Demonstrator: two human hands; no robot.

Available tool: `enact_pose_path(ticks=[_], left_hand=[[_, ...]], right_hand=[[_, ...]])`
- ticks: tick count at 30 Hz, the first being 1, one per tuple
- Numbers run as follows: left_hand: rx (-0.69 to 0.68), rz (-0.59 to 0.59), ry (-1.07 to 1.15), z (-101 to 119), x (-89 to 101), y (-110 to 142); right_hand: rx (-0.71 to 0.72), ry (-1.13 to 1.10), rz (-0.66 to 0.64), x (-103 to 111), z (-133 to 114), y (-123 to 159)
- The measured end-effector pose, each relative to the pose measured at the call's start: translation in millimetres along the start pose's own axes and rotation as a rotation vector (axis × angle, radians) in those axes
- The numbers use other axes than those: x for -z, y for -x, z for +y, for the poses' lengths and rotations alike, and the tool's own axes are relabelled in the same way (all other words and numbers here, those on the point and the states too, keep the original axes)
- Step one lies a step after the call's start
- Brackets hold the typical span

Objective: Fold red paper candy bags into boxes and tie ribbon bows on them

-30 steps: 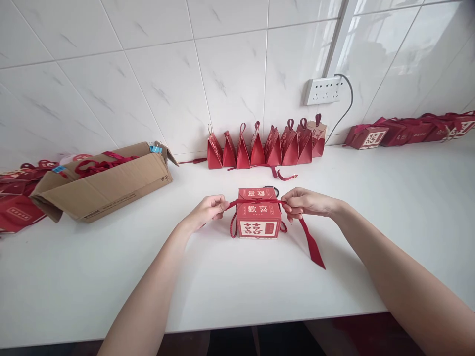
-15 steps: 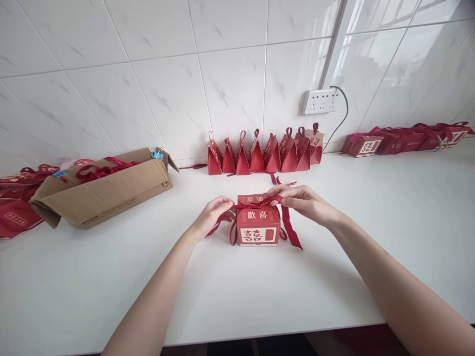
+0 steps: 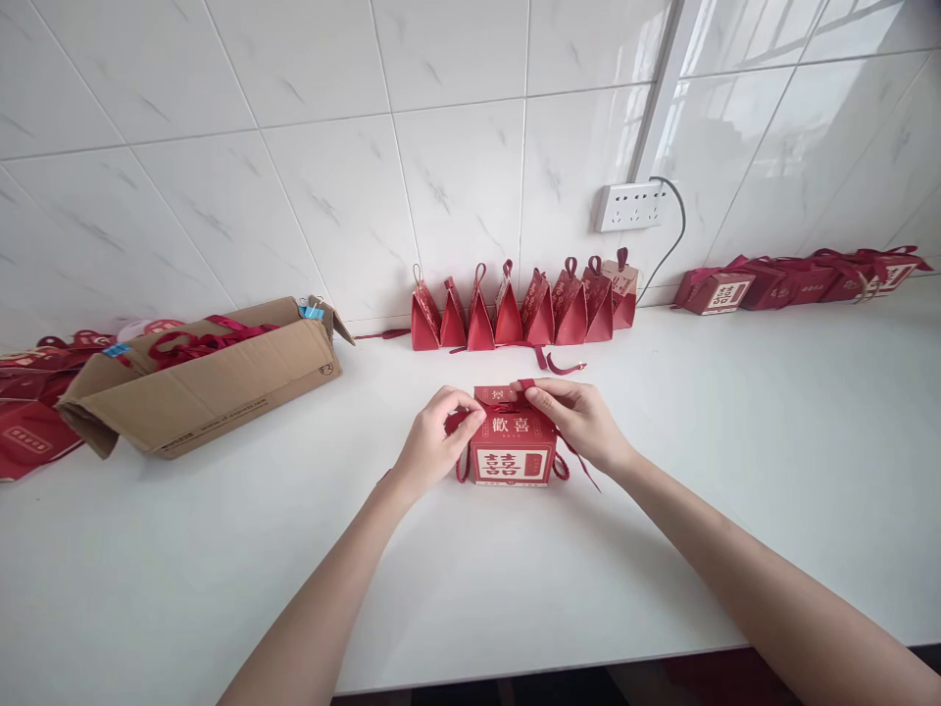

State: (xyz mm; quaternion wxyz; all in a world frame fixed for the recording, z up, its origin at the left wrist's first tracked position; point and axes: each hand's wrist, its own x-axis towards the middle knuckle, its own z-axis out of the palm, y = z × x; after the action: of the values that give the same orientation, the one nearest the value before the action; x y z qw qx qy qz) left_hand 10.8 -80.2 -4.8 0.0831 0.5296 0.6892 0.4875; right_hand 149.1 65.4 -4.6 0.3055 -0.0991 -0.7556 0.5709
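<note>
A red gift box (image 3: pixel 513 461) with a cream front label and Chinese characters stands upright on the white table (image 3: pixel 456 588). Cord loops hang at both of its sides. A red ribbon (image 3: pixel 527 384) lies across its top. My left hand (image 3: pixel 441 436) pinches the ribbon at the box's upper left edge. At the upper right, my right hand (image 3: pixel 577 417) grips a folded part of the ribbon between thumb and fingers, and a tail hangs down behind it. The fingers partly hide the ribbon's middle.
Several small red triangular boxes (image 3: pixel 481 319) stand in a row by the tiled wall. A cardboard box (image 3: pixel 242 392) of ribbons is at left, beside red packages (image 3: pixel 33 427). More ribboned red boxes (image 3: pixel 790 284) line the back right, near a power strip (image 3: pixel 630 206).
Both hands have moved closer together over the box. The ribbon, stretched between them before, is now bunched and folded at my right fingertips.
</note>
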Motion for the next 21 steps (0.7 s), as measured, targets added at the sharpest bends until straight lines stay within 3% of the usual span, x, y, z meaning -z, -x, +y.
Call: enact_pose_path(ticks=[6, 12, 15, 21], left_hand=[[0.126, -0.023, 0.055, 3.7, 0.5, 2.3], [0.131, -0.215, 0.011, 12.8, 16.1, 3.7], [0.06, -0.186, -0.076, 18.0, 19.7, 3.7], [0.142, -0.159, -0.156, 33.8, 17.6, -4.0]], right_hand=[[0.044, 0.133, -0.023, -5.4, -4.3, 2.8], [0.028, 0.147, -0.067, -8.7, -8.0, 5.6], [-0.038, 0.031, -0.021, -11.6, -8.7, 6.6], [-0.112, -0.081, 0.017, -14.4, -8.1, 5.5]])
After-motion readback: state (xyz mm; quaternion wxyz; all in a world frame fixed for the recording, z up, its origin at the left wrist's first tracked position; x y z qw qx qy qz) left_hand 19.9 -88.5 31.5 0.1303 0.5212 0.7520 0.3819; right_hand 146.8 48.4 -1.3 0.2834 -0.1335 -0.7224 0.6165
